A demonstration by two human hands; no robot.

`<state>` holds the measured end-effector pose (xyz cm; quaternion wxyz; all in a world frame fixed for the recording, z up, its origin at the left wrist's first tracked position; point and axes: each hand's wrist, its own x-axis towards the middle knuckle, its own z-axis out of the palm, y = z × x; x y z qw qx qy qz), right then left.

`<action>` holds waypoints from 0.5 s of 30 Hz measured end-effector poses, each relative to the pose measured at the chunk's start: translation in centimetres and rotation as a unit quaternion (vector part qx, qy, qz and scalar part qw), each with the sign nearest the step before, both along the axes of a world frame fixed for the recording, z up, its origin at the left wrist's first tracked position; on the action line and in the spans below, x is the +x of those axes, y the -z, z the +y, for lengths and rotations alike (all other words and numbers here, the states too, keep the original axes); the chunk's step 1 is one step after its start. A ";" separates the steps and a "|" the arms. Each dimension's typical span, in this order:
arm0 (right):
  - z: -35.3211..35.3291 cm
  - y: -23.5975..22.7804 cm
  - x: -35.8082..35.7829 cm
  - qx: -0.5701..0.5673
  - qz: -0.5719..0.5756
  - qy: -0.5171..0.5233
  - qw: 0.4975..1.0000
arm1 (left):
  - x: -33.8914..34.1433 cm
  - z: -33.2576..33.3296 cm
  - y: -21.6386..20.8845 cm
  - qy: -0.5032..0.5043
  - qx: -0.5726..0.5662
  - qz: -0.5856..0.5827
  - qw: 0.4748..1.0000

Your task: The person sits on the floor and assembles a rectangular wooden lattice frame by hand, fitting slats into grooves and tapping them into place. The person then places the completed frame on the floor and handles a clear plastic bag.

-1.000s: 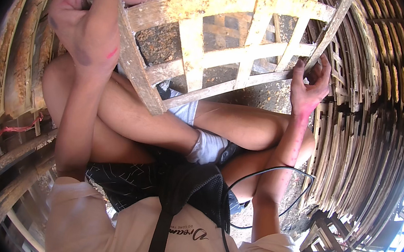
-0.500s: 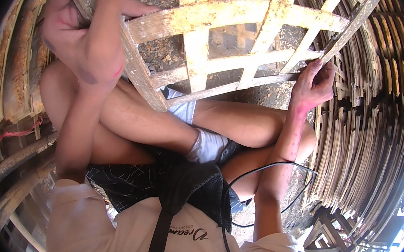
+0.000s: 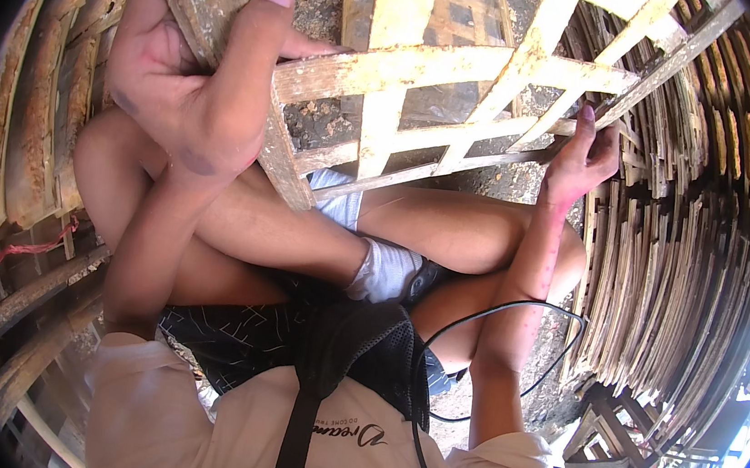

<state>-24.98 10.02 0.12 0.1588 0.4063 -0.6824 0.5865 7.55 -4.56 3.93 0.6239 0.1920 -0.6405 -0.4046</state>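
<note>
A wooden lattice frame (image 3: 393, 62) made of pale crossed slats is tilted above my crossed legs. My left hand (image 3: 198, 88) is closed round its thick left rail, thumb on the near face and fingers reaching past the rail's edge toward the slats. At the lower right corner, my right hand (image 3: 581, 160) has its fingers curled and its thumb up against the frame's right rail; part of that grip is hidden. The frame's lower left end hangs just over my shin. Its top runs out of view.
Stacked curved wooden slats (image 3: 670, 292) rise close on my right. More slatted panels (image 3: 23, 106) stand on the left, with a red strip (image 3: 16, 253) near them. A black cable (image 3: 514, 305) loops by my right forearm. Wooden pieces (image 3: 613, 446) lie at lower right.
The lattice frame has shifted to the right and tilted a little, my left hand moving right with it. My right hand stays at nearly the same place, at the frame's lower right corner.
</note>
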 end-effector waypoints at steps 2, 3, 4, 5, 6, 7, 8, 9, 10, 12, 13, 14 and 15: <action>0.1 -0.5 0.4 -0.045 -0.112 -0.076 0.990 | -0.1 0.5 -0.2 0.001 0.017 -0.006 1.000; 0.9 -0.4 -0.4 -0.040 -0.165 -0.123 0.978 | -0.1 0.5 -0.2 -0.001 0.010 -0.007 1.000; 1.7 -0.5 -1.2 -0.033 -0.218 -0.163 0.962 | -0.1 0.3 -0.1 0.000 0.003 -0.007 1.000; 2.4 0.1 -2.9 -0.051 -0.237 -0.233 0.942 | -0.1 0.2 0.0 0.001 -0.003 -0.006 1.000; 2.5 0.1 -3.2 -0.073 -0.273 -0.277 0.918 | 0.0 0.0 0.1 0.000 -0.008 -0.011 1.000; 2.8 -0.2 -3.5 -0.042 -0.286 -0.290 0.912 | 0.1 -0.1 0.1 0.000 -0.012 -0.016 1.000; 3.3 -0.5 -3.8 -0.010 -0.298 -0.302 0.905 | 0.2 -0.2 0.1 -0.001 -0.017 -0.021 1.000; 3.6 -0.8 -4.1 0.020 -0.309 -0.313 0.898 | 0.3 -0.4 0.0 -0.009 -0.014 -0.026 1.000; 3.7 -0.8 -4.3 0.019 -0.328 -0.328 0.886 | 0.3 -0.5 -0.2 -0.017 -0.010 -0.032 0.999; 3.9 -1.0 -4.3 0.032 -0.336 -0.332 0.881 | 0.4 -0.7 -0.2 -0.017 -0.007 -0.030 0.999; 3.9 -1.2 -4.2 0.039 -0.340 -0.334 0.878 | 0.4 -0.8 -0.2 -0.010 -0.007 -0.024 1.000; 3.8 -1.1 -4.2 0.041 -0.341 -0.334 0.878 | 0.4 -0.9 -0.2 -0.003 -0.007 -0.017 1.000; 3.9 -0.9 -4.6 0.046 -0.337 -0.331 0.880 | 0.4 -0.9 -0.1 -0.001 -0.004 -0.019 1.000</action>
